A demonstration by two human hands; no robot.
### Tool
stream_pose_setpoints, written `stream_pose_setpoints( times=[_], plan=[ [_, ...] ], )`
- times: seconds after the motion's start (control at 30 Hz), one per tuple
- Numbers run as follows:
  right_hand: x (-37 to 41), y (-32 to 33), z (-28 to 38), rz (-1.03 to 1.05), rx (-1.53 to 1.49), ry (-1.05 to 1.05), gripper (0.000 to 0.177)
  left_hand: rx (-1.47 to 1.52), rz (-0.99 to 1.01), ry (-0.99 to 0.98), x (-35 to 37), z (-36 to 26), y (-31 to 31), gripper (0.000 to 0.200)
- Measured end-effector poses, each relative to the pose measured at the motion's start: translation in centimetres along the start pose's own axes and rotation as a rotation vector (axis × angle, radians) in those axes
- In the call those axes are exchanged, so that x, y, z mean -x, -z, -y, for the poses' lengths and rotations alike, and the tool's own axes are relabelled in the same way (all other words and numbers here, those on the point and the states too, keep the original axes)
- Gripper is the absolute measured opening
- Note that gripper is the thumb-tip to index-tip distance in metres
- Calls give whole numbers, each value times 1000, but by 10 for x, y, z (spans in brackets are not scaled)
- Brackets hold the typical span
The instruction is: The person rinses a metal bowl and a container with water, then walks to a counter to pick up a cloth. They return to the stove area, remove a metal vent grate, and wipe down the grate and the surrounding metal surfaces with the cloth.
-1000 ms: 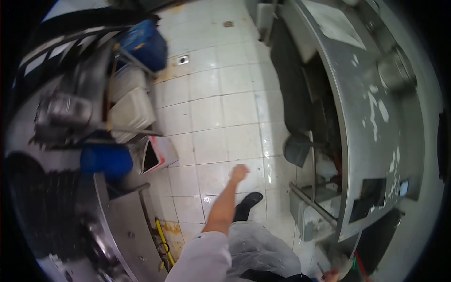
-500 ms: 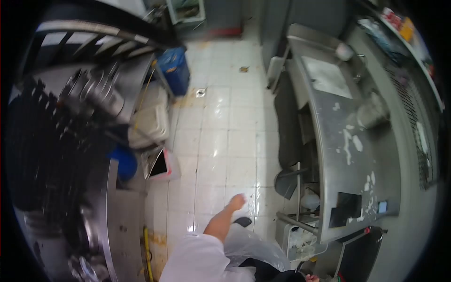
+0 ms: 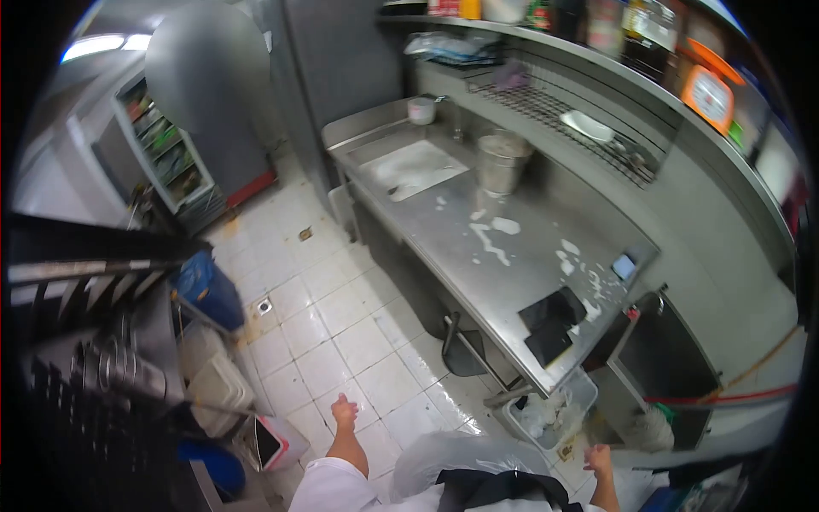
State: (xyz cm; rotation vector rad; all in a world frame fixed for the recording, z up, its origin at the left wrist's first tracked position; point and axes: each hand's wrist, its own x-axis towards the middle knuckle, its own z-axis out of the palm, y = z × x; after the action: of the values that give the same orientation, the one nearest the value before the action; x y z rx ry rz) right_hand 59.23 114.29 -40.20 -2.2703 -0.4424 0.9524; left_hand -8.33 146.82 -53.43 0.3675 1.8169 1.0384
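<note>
My left hand (image 3: 345, 412) hangs over the white tiled floor (image 3: 375, 388). Its fingers are loosely bent and apart, with nothing in them. On the other side of my body, my right hand (image 3: 599, 459) is low beside a clear plastic bin (image 3: 589, 395) holding pale, crumpled contents. No object shows in its loosely parted fingers. A grey-white plastic sheet (image 3: 444, 456) and a black cloth (image 3: 503, 488) lie across my front, between both arms. Neither hand touches the steel sink counter (image 3: 452, 247) ahead to the right.
Foam patches, a steel pot (image 3: 502, 162), black flat pieces (image 3: 552, 324) and a blue sponge (image 3: 624, 266) lie on the counter. A shelf above carries an orange scale (image 3: 710, 90). At left are a blue bin (image 3: 209, 290) and pots (image 3: 132, 375). A refrigerator (image 3: 166, 154) stands beyond.
My view has swung right, bringing the counter, shelf and wall toward the middle. My right hand, barely visible at the bottom edge before, now shows clearly. My left hand appears farther left and lower.
</note>
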Motion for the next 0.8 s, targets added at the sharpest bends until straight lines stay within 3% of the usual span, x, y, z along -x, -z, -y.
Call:
stream_pose_setpoints(
  times=[0.07,0.13,0.2,0.3,0.43,0.57,0.7,0.8],
  plan=[
    [-6,-2,-8,-4,17,-45,12,-37,64,-123,0,-36,-66,24],
    [-8,0,-13,39,46,-104,17,4,210,-420,2,-60,-131,15],
    [7,3,1,3,19,-107,10,62,361,-482,74,-121,-182,17],
    [10,11,-10,18,-64,-101,21,-26,691,-643,112,-156,-248,16],
    [14,18,-30,-33,-124,-126,23,-105,951,-547,211,-195,-299,25],
    [38,22,-44,-147,-222,-296,25,-420,1213,-568,265,-191,-332,68],
    [52,26,-81,-170,-226,-431,27,-713,1379,-686,315,-176,-355,29],
    [73,28,-111,-186,-265,-449,28,-854,1573,-689,354,-169,-367,26]
  ],
)
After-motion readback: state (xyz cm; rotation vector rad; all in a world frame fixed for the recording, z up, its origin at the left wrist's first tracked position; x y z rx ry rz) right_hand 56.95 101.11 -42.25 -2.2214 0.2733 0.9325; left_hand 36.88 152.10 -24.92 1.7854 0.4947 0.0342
